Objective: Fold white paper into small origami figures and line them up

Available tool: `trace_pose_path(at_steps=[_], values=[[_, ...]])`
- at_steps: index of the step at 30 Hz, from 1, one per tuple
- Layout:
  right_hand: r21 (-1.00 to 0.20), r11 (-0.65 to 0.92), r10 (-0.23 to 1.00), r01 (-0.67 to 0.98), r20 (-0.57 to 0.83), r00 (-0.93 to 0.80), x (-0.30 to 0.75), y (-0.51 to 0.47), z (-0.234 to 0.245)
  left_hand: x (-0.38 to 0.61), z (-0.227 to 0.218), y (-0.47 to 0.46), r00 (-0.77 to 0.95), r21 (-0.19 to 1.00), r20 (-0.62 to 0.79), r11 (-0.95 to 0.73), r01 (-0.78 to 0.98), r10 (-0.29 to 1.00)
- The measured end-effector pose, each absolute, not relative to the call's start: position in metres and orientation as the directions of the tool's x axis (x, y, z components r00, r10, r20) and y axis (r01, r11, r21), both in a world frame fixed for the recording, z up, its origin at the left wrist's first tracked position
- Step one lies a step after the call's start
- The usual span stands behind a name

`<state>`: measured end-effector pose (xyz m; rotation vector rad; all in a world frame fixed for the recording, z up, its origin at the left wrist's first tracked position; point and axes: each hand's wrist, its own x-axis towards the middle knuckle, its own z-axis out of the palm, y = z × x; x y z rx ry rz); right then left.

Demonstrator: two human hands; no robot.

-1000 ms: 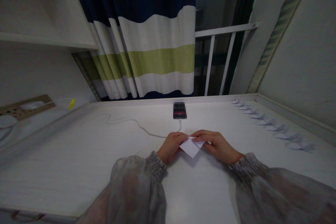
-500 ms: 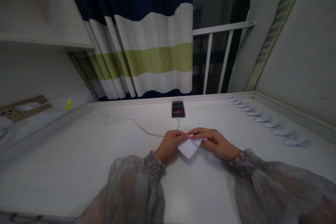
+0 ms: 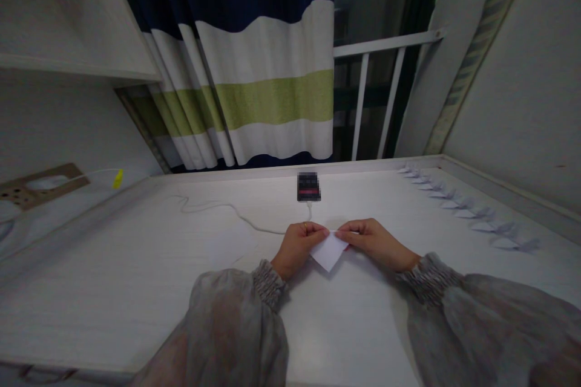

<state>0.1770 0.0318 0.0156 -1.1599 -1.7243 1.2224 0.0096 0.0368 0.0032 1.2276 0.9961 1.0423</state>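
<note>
A small folded piece of white paper point(image 3: 329, 253) hangs between my hands, one corner pointing down toward me. My left hand point(image 3: 299, 247) pinches its upper left edge between thumb and fingers; a ring shows on one finger. On the upper right edge, my right hand point(image 3: 374, 244) grips the paper with its thumb on the near side. The two thumb tips lie close together at the top of the paper. The fingers behind the sheet are partly hidden.
Several folded white paper figures point(image 3: 481, 227) stand in a row along the right side of the white table point(image 3: 136, 296). A flat white sheet point(image 3: 230, 245) lies left of my hands. Beyond them, a dark blurred device point(image 3: 308, 186) joins a white cable point(image 3: 245, 219).
My right fingers have moved from across the top of the paper to a pinch at its right edge. The folded flap on the right no longer shows.
</note>
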Motion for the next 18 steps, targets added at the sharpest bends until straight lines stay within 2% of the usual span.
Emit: trace_pose_path(at_steps=[7,18], values=[[-0.96,0.117,0.95,0.254,0.034,-0.309,0.1762,0.0317,0.0143,0.0093,0.0018,0.0378,0.258,0.991,-0.037,0.068,-0.113,0.965],[-0.93,0.146,0.961,0.338,0.052,-0.272,0.1755,0.0297,0.0163,0.0091,-0.0008,0.0402,0.27,0.992,-0.038,0.07,-0.108,0.962]])
